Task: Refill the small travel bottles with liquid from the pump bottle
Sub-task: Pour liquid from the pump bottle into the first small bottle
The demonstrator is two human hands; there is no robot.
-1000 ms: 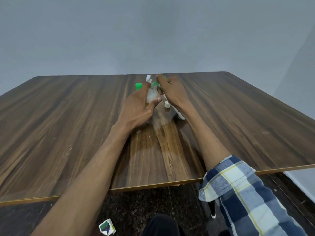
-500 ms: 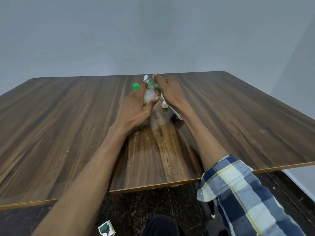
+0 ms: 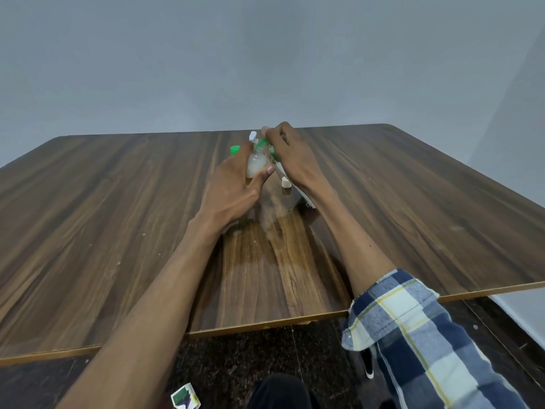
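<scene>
While the left hand [image 3: 233,184] grips a clear small bottle [image 3: 257,163] near the table's [image 3: 103,216] far edge, right hand [image 3: 290,154] fingers pinch the green pump [image 3: 263,142].

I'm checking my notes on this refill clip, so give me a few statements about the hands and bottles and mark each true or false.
1. The left hand holds a small clear bottle. True.
2. The right hand lies flat on the table. False: it is raised, on the pump bottle.
3. A green cap sits behind the left hand. True.
4. The right sleeve is plain red. False: it is blue and white plaid.
</scene>
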